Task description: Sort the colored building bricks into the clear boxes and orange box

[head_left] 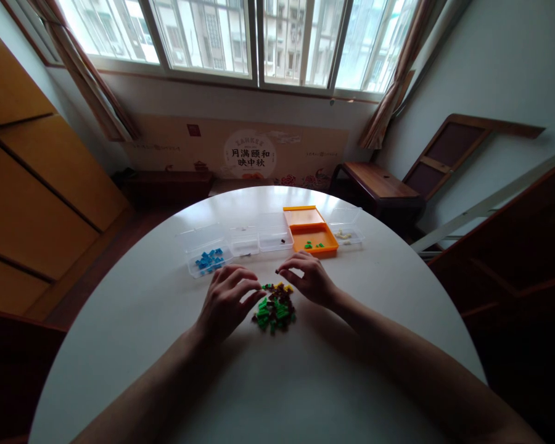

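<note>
A small heap of tiny bricks [274, 308], mostly green with some brown and a few yellow, lies on the round white table [259, 382]. My left hand [226, 301] rests at the heap's left edge, fingers curled, thumb and forefinger pinched at the bricks. My right hand [308, 277] sits just right of and behind the heap, fingers bent in a pinch at its far edge; what it grips is too small to make out.
Behind the hands stands a row of small boxes: a clear one with blue bricks [206, 253], two clear ones [260, 237], an orange one with green bricks [312, 234], and a clear one with pale pieces [348, 227]. A wooden bench [374, 182] stands beyond the table.
</note>
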The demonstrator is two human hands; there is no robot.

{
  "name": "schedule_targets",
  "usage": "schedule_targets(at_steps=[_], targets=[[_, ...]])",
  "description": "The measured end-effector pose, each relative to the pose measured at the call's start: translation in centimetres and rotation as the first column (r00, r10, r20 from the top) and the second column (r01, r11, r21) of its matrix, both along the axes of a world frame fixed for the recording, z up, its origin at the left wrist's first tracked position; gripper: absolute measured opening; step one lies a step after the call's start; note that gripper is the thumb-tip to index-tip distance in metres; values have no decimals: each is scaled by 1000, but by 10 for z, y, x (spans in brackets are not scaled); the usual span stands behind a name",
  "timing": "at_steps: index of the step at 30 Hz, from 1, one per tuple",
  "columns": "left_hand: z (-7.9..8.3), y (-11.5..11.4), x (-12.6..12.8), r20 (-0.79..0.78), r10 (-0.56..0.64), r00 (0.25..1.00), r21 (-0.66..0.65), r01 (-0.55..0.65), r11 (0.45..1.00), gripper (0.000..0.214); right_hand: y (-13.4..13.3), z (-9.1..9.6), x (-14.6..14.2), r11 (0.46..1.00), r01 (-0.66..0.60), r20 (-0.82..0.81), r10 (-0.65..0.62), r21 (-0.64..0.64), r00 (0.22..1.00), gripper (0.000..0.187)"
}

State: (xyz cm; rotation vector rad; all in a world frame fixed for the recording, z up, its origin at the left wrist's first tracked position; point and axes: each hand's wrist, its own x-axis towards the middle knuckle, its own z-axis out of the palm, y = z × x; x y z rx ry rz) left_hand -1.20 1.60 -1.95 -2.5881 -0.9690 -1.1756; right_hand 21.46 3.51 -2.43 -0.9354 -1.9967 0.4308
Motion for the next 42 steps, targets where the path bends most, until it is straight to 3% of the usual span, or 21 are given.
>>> schedule_targets(at_steps=[6,10,14,19,24,29,33,37,42], targets=[[-1,0,-4,-9,22,1000,-12,-22,1000,8,29,-2,16,986,157,99,-163,59,982,9],[0,1,-5,-3,45,999,-17,-45,999,11,34,-6,10,993,88,311,-109,82,944,17],[0,2,-8,-1,45,999,-23,-45,999,11,32,-2,-6,991,58,540,-114,120,834,16],[-1,1,-11,1,48,999,-43,-48,998,10,26,5,-19,987,48,666,-141,156,733,23],[-2,1,-13,-11,53,999,-68,-54,996,11,33,9,-19,980,90,613,-182,178,769,18],[-1,1,-12,-15,61,998,-73,-61,995,11,57,15,-12,941,302,366,-338,154,867,16],[-4,2,-12,-26,68,997,-106,-70,992,8,63,19,-2,931,355,204,-364,81,909,23],[-9,3,-11,-67,98,993,-178,-108,978,9,46,16,6,948,311,152,-318,68,936,22],[-10,3,-8,-124,54,991,-248,-83,965,18,14,5,8,990,139,234,-132,-14,963,24]])
